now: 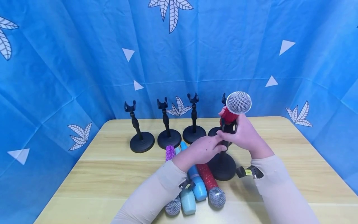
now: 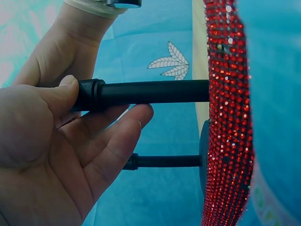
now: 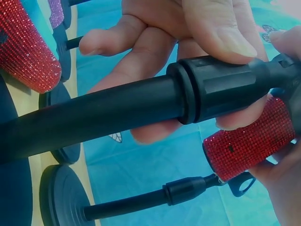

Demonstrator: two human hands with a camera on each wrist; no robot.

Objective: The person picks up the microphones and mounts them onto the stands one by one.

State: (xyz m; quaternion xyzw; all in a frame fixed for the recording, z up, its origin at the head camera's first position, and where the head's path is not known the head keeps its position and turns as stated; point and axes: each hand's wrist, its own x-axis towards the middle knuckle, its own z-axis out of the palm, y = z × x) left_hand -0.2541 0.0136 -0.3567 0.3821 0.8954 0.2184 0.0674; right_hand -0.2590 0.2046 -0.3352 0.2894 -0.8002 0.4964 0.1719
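Note:
A red microphone [image 1: 229, 115] with a silver mesh head is tilted at the top of the nearest black stand [image 1: 222, 167]. My right hand [image 1: 248, 133] curls round the microphone and the clip area; the right wrist view shows the red glittery handle [image 3: 251, 141] beside that hand [image 3: 287, 174]. Below it, my left hand [image 1: 200, 150] pinches the collar of the stand's pole, thumb on one side and fingers on the other, as in the left wrist view [image 2: 51, 136] too. Fingers hide part of the clip, so how the handle sits in it cannot be told.
Several black stands with upturned clips stand in a row behind, from the left one [image 1: 142, 142] to one partly hidden by the right hand. Under my left forearm lie a purple microphone [image 1: 170, 153], a red one [image 1: 207, 177] and blue ones [image 1: 199, 186]. A blue curtain surrounds the table.

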